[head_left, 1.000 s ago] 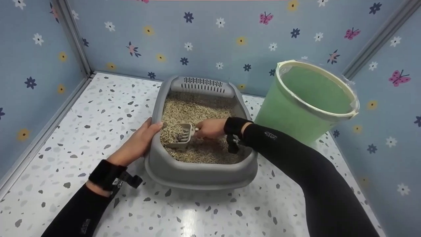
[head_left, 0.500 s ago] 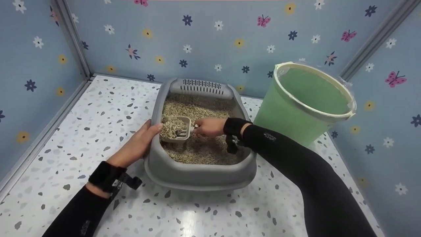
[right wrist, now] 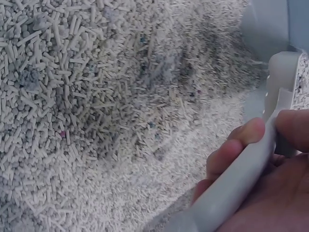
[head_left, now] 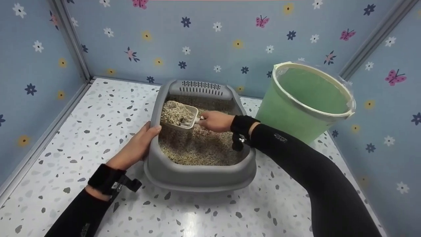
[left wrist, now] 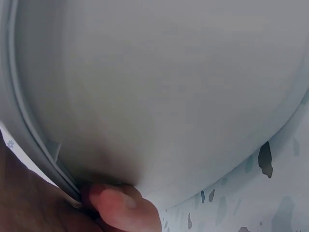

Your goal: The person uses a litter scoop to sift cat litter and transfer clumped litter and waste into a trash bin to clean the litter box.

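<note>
A grey litter box (head_left: 200, 177) filled with pellet litter (head_left: 197, 151) stands on the speckled surface. My left hand (head_left: 139, 143) grips its left rim, thumb on top; in the left wrist view, fingers (left wrist: 123, 208) curl under the rim against the outer wall. My right hand (head_left: 217, 121) holds a pale slotted litter scoop (head_left: 195, 115) by its handle, over the left part of the box. The scoop carries a heaped load of litter, with a few slots showing near the handle. In the right wrist view the fingers wrap round the handle (right wrist: 236, 183).
A tall green bucket (head_left: 283, 108) with a cream rim stands right of the box, beyond my right forearm. Flower-patterned wall panels (head_left: 210, 42) rise behind and on both sides. White speckled surface (head_left: 108, 108) shows to the left and in front.
The scoop has come up out of the litter, now heaped, and moved away from me within the box. My left hand has kept its grip on the rim.
</note>
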Tool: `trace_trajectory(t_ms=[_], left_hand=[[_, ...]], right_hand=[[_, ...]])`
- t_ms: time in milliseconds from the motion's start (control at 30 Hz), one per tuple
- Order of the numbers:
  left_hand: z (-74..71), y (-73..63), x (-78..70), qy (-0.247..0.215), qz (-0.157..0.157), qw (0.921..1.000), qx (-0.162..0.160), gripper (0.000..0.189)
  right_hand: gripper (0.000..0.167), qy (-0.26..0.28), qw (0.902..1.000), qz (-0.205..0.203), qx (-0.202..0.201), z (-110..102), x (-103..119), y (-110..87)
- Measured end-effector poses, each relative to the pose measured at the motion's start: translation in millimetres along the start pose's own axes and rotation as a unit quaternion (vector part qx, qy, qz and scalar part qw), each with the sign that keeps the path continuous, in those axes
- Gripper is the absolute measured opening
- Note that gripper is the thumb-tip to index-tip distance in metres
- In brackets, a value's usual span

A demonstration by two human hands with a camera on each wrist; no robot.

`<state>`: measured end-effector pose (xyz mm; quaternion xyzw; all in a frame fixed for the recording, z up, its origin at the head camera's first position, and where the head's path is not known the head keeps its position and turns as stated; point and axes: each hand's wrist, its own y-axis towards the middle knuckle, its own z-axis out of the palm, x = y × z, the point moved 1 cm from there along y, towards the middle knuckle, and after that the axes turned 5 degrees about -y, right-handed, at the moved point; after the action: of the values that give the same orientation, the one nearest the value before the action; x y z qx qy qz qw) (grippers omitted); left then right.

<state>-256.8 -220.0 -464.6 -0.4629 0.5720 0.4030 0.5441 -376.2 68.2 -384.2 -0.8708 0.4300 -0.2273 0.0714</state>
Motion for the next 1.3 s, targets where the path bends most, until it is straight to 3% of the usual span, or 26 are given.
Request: trace_trajectory(t_ms=[267, 567, 867, 1067, 1300], left_hand=[[2.6, -0.1, -0.9, 0.031, -0.019, 0.9993, -0.012, 0.095], [2.4, 1.4, -2.0, 0.046, -0.016, 0.9987, -0.014, 0.092], [-1.0, -0.4, -2.3, 0.047, -0.026, 0.9985, -0.012, 0.090], [-1.9, -0.5, -1.9, 0.049, -0.029, 0.9983, -0.012, 0.091], [-0.3, 1.4, 0.0, 0.045, -0.026, 0.9986, -0.012, 0.090]], right_hand=[[0.028, 0.005, 0.9987, 0.021, -0.045, -17.5, -5.0, -17.3], [0.030, 0.046, 0.9939, 0.037, -0.093, -36.2, -1.9, -35.8], [0.027, 0.118, 0.9851, 0.047, -0.116, -57.2, 2.2, -54.8], [0.027, 0.105, 0.9847, 0.044, -0.132, -63.3, 2.4, -70.2], [0.028, 0.078, 0.9877, 0.055, -0.124, -63.3, -1.4, -91.5]])
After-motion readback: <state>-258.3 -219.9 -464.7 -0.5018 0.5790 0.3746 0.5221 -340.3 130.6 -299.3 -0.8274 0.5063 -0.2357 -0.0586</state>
